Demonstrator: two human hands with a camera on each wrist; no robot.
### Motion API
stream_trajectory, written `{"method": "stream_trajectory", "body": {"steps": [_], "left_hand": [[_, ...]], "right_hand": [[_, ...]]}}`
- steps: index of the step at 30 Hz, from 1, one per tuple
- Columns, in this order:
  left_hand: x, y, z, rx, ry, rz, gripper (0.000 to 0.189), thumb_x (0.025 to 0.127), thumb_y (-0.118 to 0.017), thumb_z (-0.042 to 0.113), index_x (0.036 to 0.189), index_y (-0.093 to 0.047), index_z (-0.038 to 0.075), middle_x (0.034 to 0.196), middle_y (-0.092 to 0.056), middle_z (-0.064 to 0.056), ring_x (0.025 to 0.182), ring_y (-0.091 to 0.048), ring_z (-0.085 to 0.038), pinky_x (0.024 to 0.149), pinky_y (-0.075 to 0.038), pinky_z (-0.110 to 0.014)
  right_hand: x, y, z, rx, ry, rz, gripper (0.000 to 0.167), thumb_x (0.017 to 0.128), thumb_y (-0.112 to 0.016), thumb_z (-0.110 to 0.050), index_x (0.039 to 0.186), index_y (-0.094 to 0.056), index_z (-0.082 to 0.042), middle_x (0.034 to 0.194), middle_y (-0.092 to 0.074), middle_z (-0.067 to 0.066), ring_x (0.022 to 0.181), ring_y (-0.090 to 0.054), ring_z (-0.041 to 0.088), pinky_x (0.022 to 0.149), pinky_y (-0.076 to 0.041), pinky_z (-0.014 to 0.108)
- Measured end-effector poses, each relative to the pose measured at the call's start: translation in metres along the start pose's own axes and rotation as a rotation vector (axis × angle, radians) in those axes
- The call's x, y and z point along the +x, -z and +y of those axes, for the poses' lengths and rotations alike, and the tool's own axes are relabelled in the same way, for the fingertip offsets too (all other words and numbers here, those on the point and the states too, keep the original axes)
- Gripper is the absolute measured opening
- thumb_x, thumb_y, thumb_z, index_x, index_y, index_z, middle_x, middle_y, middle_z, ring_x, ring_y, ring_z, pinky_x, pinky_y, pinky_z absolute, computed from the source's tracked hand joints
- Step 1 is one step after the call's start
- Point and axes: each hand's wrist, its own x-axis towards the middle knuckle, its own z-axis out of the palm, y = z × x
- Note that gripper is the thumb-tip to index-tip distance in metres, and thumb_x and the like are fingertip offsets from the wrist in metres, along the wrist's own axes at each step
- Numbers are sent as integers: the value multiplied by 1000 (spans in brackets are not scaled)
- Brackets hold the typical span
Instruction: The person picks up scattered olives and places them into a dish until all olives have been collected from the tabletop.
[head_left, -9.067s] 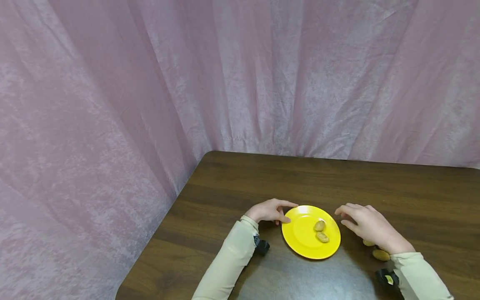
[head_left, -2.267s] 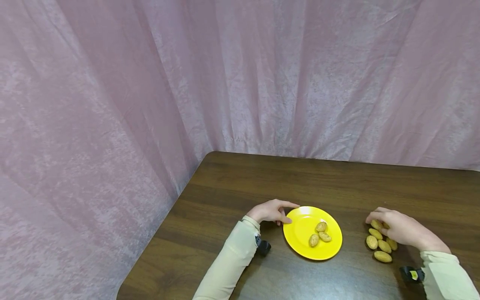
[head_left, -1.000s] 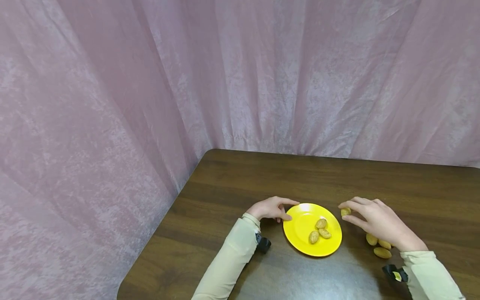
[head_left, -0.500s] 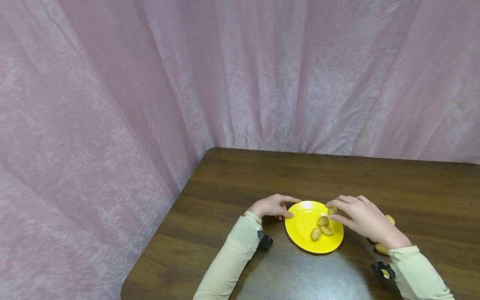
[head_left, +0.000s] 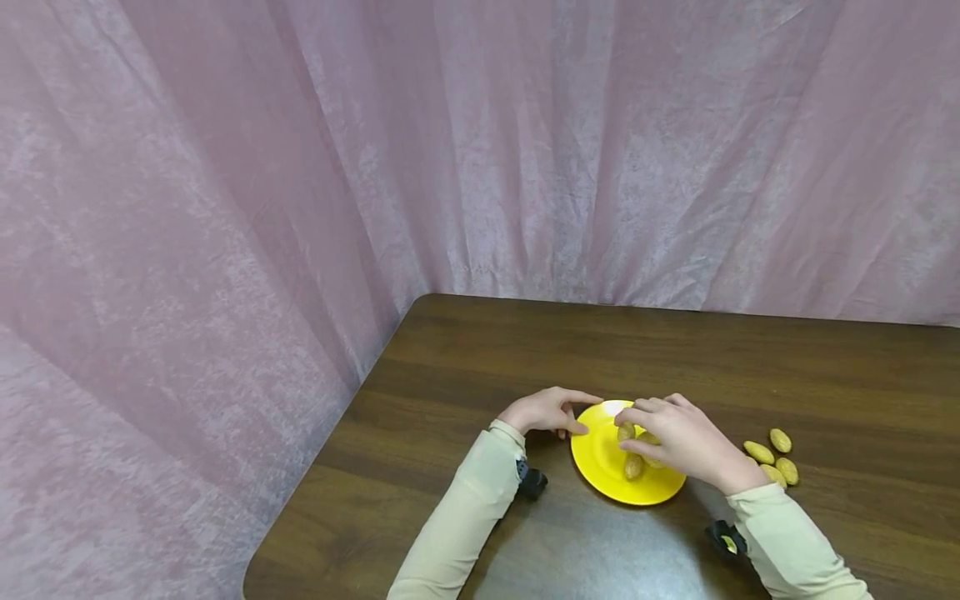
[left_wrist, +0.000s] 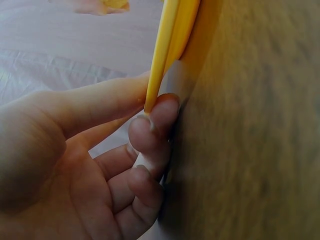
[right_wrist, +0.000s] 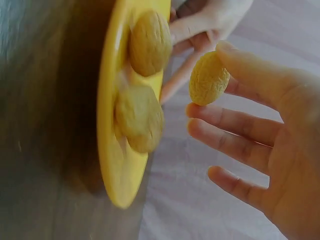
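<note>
My left hand (head_left: 542,411) holds the left rim of a round yellow plate (head_left: 596,454). The left wrist view has the thumb on one face of the rim (left_wrist: 159,60) and fingertips against the other. Over the plate, my right hand (head_left: 682,440) pinches a wrinkled yellow oval nut (right_wrist: 209,78) between thumb and fingertips; the other fingers are spread apart. In the right wrist view this nut is apart from the plate's surface. Similar nuts lie on the plate, among them one (right_wrist: 150,44) near the left hand and a blurred cluster (right_wrist: 140,118). The right hand partly covers them in the head view.
Several more of the nuts (head_left: 780,440) lie loose on the brown wooden table (head_left: 487,358), right of the plate, partly behind the right forearm. Pink curtains (head_left: 525,167) hang along the table's back and left edges.
Since about two seconds ago, my right hand has lifted a nut from the pile and carried it left over the plate. Earlier, a third nut joined two on the plate. My left hand keeps its hold.
</note>
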Motion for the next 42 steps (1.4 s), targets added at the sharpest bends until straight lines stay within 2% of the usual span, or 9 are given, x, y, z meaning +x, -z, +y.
{"method": "stream_trajectory", "body": {"steps": [5, 12, 16, 23, 28, 33, 38, 42], "left_hand": [[0, 0, 1, -3, 4, -3, 53, 89, -69, 16, 139, -54, 27, 70, -56, -2, 59, -54, -14, 57, -46, -21], [0, 0, 2, 9, 9, 1, 53, 90, -69, 16, 139, -53, 28, 70, -56, -2, 60, -54, -14, 57, -45, -20], [0, 0, 2, 15, 11, 3, 53, 90, -69, 17, 139, -54, 28, 70, -56, -2, 60, -54, -14, 57, -45, -20], [2, 0, 0, 17, 11, 10, 53, 89, -69, 17, 139, -54, 29, 69, -56, -2, 58, -53, -13, 56, -45, -20], [3, -1, -2, 7, -1, 5, 54, 89, -69, 16, 139, -54, 29, 69, -56, -2, 57, -53, -14, 56, -45, -20], [3, -1, -2, 3, -11, 2, 54, 89, -69, 15, 139, -54, 28, 68, -56, -1, 57, -54, -14, 55, -45, -20], [2, -1, -1, -2, -11, -2, 54, 89, -69, 15, 139, -54, 27, 68, -57, -2, 58, -54, -14, 56, -44, -21], [2, -1, -1, 10, -1, -1, 54, 89, -69, 16, 139, -53, 28, 69, -57, -2, 59, -54, -15, 56, -44, -21]], "right_hand": [[2, -7, -5, 0, 26, -32, 23, 82, -75, -35, 100, -70, -22, 94, -67, -11, 82, -61, 7, 76, -37, 31], [3, -13, -8, -39, 56, -50, 21, 79, -76, -39, 89, -66, -23, 77, -55, -15, 68, -47, -2, 77, -36, 34], [4, -15, -10, -55, 68, -36, 24, 77, -77, -40, 82, -61, -23, 72, -48, -16, 66, -43, -2, 78, -37, 36], [5, -20, -11, -86, 64, -12, 30, 76, -77, -44, 75, -55, -23, 66, -37, -15, 62, -34, 1, 72, -31, 30], [4, -22, -11, -93, 52, -23, 30, 79, -75, -44, 73, -55, -23, 65, -36, -15, 61, -35, 2, 70, -30, 28], [3, -19, -10, -55, 43, -15, 27, 80, -74, -41, 71, -55, -25, 66, -42, -16, 61, -39, -1, 68, -29, 26], [2, -12, -9, -21, 11, -26, 22, 81, -74, -39, 74, -57, -27, 70, -48, -15, 64, -42, -1, 70, -32, 26], [0, -7, -5, -39, 1, -23, 19, 82, -74, -37, 78, -60, -25, 74, -53, -13, 69, -48, 3, 70, -34, 27]]}}
